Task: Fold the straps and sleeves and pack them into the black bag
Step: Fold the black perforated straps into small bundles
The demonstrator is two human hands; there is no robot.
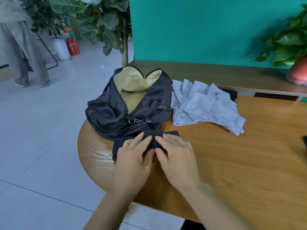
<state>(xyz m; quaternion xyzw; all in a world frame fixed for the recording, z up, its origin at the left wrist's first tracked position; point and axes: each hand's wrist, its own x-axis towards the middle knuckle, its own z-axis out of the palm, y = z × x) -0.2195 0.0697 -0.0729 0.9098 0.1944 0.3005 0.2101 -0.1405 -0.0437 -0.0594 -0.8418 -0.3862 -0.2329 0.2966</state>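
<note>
Two hands are engaged on one item. The left hand point(132, 156) and right hand point(176, 155) sit side by side on a black strap point(119, 146), which lies flat near the rounded left edge of the tabletop point(249, 155), just in front of the black bag point(106, 115). On each hand the fingers point(146, 140) lie across the top of the strap and the thumb meets its near edge, so both hands pinch the fold at its middle. One end of the strap shows left of the left hand, the other beyond the right fingertips.

Status of the bag: unzipped and gaping, tan lining exposed. No packed item is visible inside, though the bottom cannot be seen in full.

Status of the sleeves point(206, 107): pale grey-blue, lying loose and rumpled to the right of the bag, towards the far edge, touching or nearly touching its side. They show no neat fold and no hand is on them.

A dark piece of cloth point(232, 93) shows behind the sleeves, and a dark object point(304, 143) sits at the right edge; neither can be identified.

Assessment: the task is at an early stage. The first strap is mid-fold and not yet packed. The sleeves remain to be folded, and everything remains to go into the bag.
</note>
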